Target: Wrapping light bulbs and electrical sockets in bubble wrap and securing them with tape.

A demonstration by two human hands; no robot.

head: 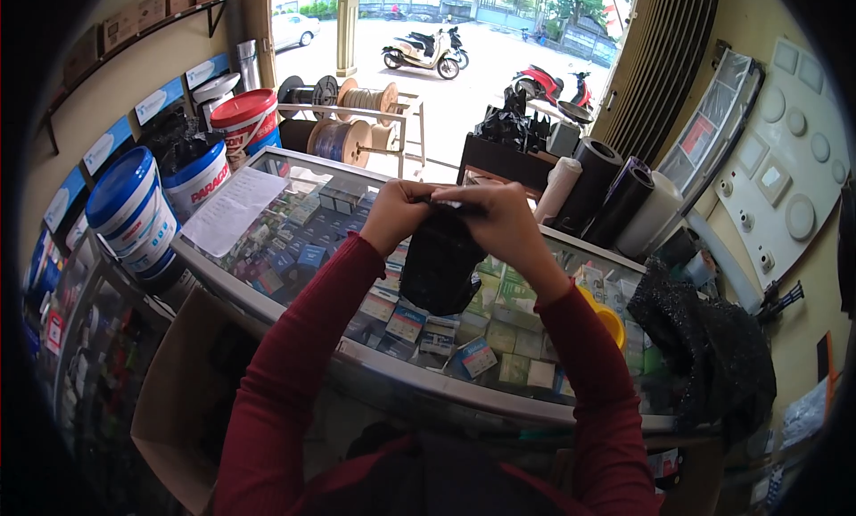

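A black plastic bag [438, 269] hangs upright between my hands above a glass display counter [314, 315]. The fingers of my left hand [400, 212] are closed on its top edge at the left. My right hand [505, 215] grips the same top edge from the right, its fingers reaching across toward the left hand. What the bag holds, if anything, is hidden. Beneath the glass lie several small product boxes [406, 322], blue, white and green.
A handwritten paper sheet [235, 208] lies on the counter's left end. Behind my right forearm is a yellow ring-shaped object [607, 319]. Dark sparkly fabric [702, 342] drapes over the right end. Paint buckets [130, 208] stand left; plastic rolls [592, 182] and cable spools [341, 138] stand beyond.
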